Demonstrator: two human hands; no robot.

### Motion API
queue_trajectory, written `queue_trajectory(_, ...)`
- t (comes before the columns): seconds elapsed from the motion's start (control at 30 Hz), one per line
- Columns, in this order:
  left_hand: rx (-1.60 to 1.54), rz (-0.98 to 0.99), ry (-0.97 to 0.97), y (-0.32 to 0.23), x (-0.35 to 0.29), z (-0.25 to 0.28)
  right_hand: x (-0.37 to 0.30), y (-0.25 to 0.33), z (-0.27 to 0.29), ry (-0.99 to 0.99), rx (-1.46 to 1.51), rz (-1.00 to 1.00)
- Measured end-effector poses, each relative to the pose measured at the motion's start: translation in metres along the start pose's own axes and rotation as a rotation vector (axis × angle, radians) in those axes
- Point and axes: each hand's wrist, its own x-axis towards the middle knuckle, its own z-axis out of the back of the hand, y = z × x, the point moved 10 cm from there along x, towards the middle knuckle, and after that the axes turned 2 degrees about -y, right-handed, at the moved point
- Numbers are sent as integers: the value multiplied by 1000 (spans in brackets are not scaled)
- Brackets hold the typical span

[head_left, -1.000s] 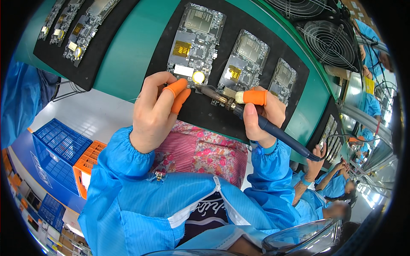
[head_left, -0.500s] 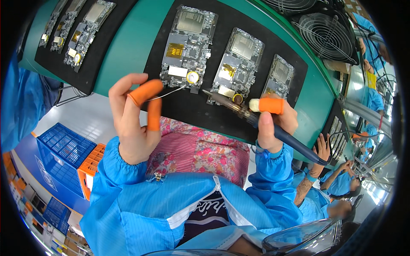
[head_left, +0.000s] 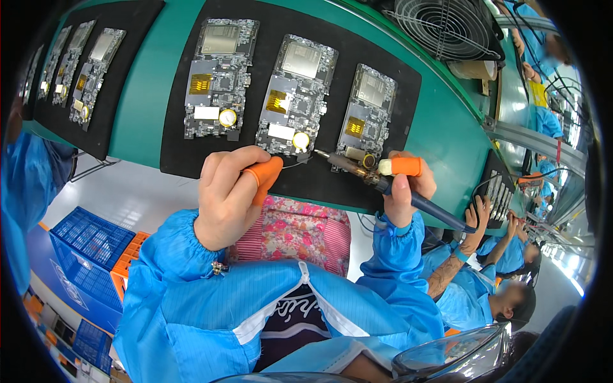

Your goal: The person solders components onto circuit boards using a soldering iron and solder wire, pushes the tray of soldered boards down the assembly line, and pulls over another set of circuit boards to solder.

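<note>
Three circuit boards lie in a row on a black mat (head_left: 319, 191): a left board (head_left: 220, 80), a middle board (head_left: 300, 89) and a right board (head_left: 370, 112). Each bears a silver shield, a yellow patch and a round yellow-rimmed part near its lower end. Orange finger cots cover fingertips of my left hand (head_left: 223, 195), which pinches a thin solder wire (head_left: 297, 165) whose end reaches the lower edge of the middle board. My right hand (head_left: 408, 188), also with an orange cot, grips a soldering iron (head_left: 440, 212). Its tip points left, close to that board's lower right corner.
More boards lie on another black mat (head_left: 137, 51) at the far left. A black fan (head_left: 444, 29) stands at the back right of the green bench (head_left: 143, 89). A blue crate (head_left: 96, 236) is at lower left; a co-worker (head_left: 472, 297) sits at right.
The boards have shifted left in the view. My left hand has moved from the left board's lower end to the middle board's, its fingers now closer together. The iron's tip sits nearer the middle board's corner.
</note>
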Motion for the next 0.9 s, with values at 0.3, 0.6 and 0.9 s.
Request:
queue_trajectory(0.3,-55,62,-131,1,-6,7,6,18,-18,109,-110,294)
queue_trajectory(0.6,-20,54,-92,3,-10,0,3,6,-25,219,-220,144)
queue_trajectory(0.9,-25,-29,-89,0,-6,-12,9,22,-31,219,-169,312)
